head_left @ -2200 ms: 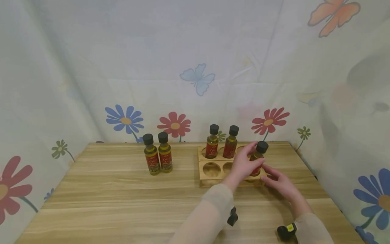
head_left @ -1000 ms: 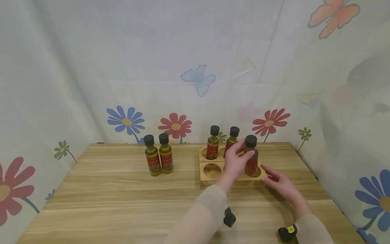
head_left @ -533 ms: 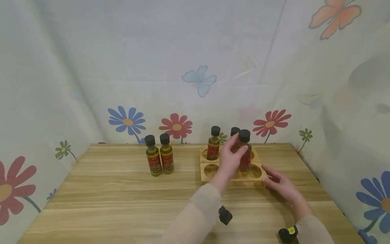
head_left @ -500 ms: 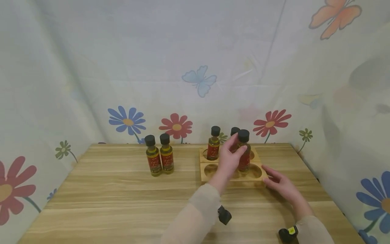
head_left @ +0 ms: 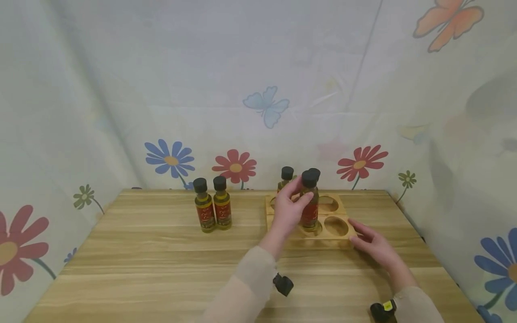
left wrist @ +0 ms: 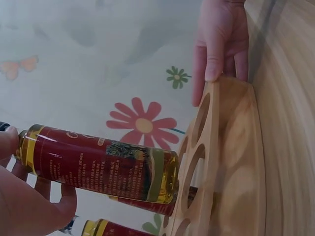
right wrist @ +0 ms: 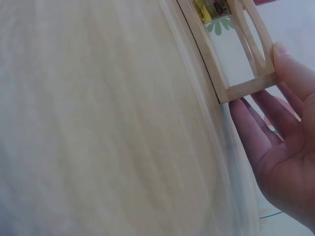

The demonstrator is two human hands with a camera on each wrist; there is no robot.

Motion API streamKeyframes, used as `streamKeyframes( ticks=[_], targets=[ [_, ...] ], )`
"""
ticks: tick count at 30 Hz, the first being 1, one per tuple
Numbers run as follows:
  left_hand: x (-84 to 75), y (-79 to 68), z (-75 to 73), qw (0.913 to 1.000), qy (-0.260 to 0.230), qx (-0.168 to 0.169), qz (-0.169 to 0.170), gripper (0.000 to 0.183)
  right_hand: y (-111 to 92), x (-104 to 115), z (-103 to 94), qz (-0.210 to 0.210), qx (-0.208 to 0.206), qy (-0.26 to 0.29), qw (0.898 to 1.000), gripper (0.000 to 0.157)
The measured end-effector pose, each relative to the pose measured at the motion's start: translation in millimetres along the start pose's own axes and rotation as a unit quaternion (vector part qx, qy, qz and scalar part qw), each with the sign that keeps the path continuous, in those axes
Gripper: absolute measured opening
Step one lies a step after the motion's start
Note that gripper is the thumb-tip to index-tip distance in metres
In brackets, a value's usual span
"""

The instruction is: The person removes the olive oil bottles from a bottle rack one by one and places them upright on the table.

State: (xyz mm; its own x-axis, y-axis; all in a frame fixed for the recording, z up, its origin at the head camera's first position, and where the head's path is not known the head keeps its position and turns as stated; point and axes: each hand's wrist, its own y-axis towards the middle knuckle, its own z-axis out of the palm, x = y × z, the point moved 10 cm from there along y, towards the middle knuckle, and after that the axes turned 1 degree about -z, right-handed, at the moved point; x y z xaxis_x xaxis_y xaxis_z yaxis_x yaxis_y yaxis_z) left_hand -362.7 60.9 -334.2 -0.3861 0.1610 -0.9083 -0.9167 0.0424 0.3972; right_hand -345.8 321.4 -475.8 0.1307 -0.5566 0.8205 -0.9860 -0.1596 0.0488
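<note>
Currently, two bottles [head_left: 287,173] in rack [head_left: 339,214]; third bottle [head_left: 309,214] in left grip [head_left: 287,207].

1. Held bottle [left wrist: 165,177]: red label [left wrist: 74,160] with large pale lettering and rows of small print, too unclear to read.
2. Far-left bottle [head_left: 208,229] and neighbouring bottle [head_left: 224,225]: pale script on red labels [head_left: 206,213], illegible.
3. Black camera [head_left: 377,312], near right: yellow sticker [head_left: 388,306], any marks too small to read.
</note>
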Motion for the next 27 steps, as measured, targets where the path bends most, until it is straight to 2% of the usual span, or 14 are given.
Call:
streamKeyframes(
  ticks=[4, 9, 16, 24, 27],
  targets=[
    [-4.9, -0.6, -9.7, 0.9999, 0.012, 0.000, 0.005, 0.045, -1, 0, 0.3, 0.003, -0.001, -0.001, 1.000, 0.067],
    [-8.6, -1.2, -24.8, 0.9992, 0.039, -0.010, -0.008, 0.047, -1, 0, 0.2, 0.006, 0.000, 0.000, 1.000, 0.067],
    [-14.6, -2.6, -48.3, 0.9991, 0.032, -0.012, -0.026, 0.044, -1, 0, 0.8, 0.000, -0.001, 0.001, 1.000, 0.067],
    [-26.0, -4.0, -74.6, 0.9987, 0.046, -0.021, -0.007, 0.045, -1, -1, 0.1, 0.001, -0.002, -0.003, 1.000, 0.066],
    [-27.8, -6.1, -83.4, 0.9978, 0.057, -0.031, -0.012, 0.046, 0, -1, 0.4, 0.000, -0.002, -0.001, 1.000, 0.066]
  ],
)
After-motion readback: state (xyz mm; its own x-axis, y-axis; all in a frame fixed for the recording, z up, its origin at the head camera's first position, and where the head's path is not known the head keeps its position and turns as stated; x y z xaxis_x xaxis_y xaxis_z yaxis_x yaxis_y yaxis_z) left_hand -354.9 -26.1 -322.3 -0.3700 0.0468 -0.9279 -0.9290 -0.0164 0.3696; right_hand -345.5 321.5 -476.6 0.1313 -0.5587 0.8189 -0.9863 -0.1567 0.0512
